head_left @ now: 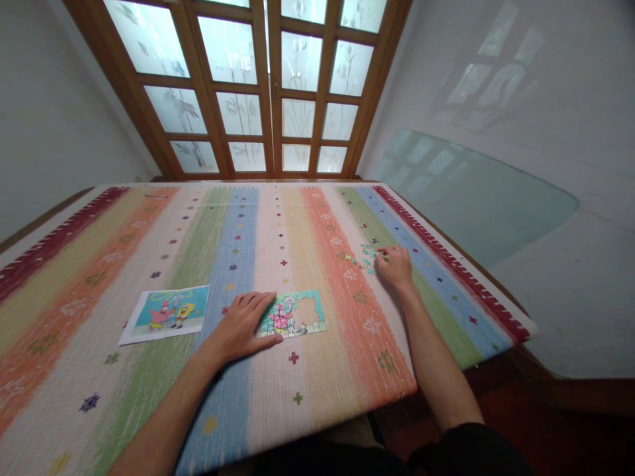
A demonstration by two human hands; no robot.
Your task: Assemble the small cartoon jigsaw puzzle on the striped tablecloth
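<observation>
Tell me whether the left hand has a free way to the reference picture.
Probably yes: the left hand rests on the puzzle's left edge, and only bare striped tablecloth separates it from the reference picture.

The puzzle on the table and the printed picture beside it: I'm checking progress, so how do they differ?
The puzzle has an unfilled gap in its right part; the printed picture is whole. The puzzle lies under the fingers of the left hand; the picture lies untouched, farther left. The puzzle looks smaller than the picture. Both lie flat on the striped tablecloth and show the same pink cartoon figure on teal.
</observation>
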